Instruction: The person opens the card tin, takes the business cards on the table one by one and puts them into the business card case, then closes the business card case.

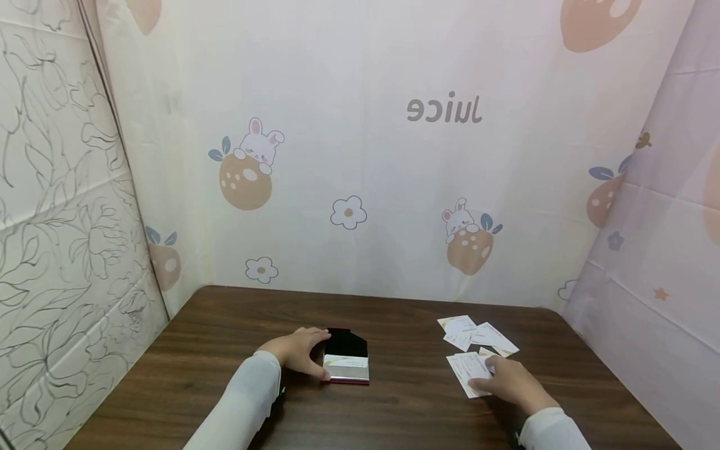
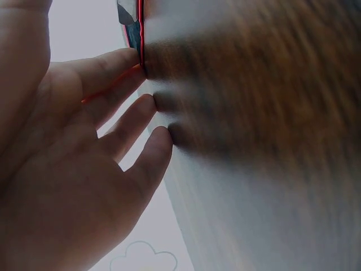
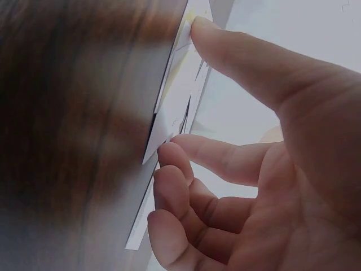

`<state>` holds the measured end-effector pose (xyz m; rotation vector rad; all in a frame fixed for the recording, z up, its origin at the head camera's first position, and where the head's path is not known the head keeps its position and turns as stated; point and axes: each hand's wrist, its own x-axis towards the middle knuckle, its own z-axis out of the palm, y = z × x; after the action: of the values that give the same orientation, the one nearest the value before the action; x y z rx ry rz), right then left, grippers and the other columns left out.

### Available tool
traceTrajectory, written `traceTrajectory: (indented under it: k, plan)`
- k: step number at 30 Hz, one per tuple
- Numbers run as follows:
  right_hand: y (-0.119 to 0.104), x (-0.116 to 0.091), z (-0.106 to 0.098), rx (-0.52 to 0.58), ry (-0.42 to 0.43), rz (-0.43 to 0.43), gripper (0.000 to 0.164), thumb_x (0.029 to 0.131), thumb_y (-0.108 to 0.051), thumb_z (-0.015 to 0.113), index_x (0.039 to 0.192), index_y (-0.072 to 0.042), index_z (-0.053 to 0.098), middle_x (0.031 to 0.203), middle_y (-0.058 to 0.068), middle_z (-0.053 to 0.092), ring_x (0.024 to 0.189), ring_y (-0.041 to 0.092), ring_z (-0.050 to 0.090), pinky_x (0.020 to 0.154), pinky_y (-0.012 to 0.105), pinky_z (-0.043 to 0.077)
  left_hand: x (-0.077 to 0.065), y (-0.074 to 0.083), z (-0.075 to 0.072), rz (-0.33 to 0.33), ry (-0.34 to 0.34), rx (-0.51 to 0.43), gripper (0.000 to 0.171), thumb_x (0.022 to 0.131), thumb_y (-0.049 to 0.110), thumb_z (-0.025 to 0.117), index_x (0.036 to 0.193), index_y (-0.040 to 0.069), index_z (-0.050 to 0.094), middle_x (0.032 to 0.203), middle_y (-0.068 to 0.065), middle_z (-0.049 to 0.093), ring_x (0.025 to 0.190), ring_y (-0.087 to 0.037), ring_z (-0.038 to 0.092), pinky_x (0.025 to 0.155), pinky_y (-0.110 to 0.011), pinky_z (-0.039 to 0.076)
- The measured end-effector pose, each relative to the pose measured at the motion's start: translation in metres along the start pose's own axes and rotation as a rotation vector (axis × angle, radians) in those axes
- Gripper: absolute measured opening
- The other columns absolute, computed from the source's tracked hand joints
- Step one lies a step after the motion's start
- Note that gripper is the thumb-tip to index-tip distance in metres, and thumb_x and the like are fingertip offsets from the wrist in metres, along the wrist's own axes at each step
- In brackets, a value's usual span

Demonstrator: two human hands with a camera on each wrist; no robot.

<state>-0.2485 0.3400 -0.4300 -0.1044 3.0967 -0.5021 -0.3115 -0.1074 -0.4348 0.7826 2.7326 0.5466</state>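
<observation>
A business card case (image 1: 345,370) lies on the table with its black lid (image 1: 344,342) folded back. Inside it a white card shows above a silvery front, and a red edge trims the case. At the case's left side is my left hand (image 1: 298,353), its thumb on the near corner and a fingertip on the lid's edge. Other fingertips touch the tabletop in the left wrist view. My right hand (image 1: 512,381) grips a white business card (image 1: 467,372) between thumb and curled fingers; how many cards it holds is hidden.
Behind the right hand several loose business cards (image 1: 458,328) overlap on the dark wooden table (image 1: 399,400). A printed curtain (image 1: 349,150) hangs along the table's far edge, with more fabric at both sides.
</observation>
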Motion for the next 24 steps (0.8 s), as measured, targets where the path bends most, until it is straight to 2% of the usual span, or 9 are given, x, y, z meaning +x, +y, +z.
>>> traceTrajectory:
  k: [6,14,24]
  plan:
    - [0.006,0.001,0.003,0.031,0.009,-0.017,0.07,0.08,-0.041,0.083,0.116,0.015,0.06,0.111,0.036,0.063,0.105,0.054,0.059,0.089,0.064,0.045,0.0,0.001,0.005,-0.002,0.011,0.015,0.092,0.075,0.05,0.083,0.149,0.008,0.046,0.151,-0.01,0.044,0.139,-0.033,0.037,0.107,-0.054,0.037]
    - [0.01,0.0,0.002,0.046,0.005,0.01,0.079,0.078,-0.045,0.083,0.119,0.017,0.055,0.115,0.04,0.059,0.107,0.056,0.057,0.088,0.064,0.046,-0.006,0.007,0.004,-0.02,0.008,0.018,0.092,0.077,0.05,0.082,0.151,0.01,0.044,0.153,-0.009,0.041,0.141,-0.034,0.034,0.106,-0.057,0.037]
    - [0.012,0.002,0.002,0.077,0.015,0.003,0.072,0.078,-0.04,0.084,0.115,0.015,0.057,0.114,0.04,0.059,0.107,0.057,0.056,0.089,0.064,0.045,-0.008,0.01,0.004,-0.024,0.016,0.029,0.091,0.077,0.049,0.083,0.15,0.01,0.045,0.152,-0.009,0.043,0.141,-0.033,0.035,0.105,-0.056,0.038]
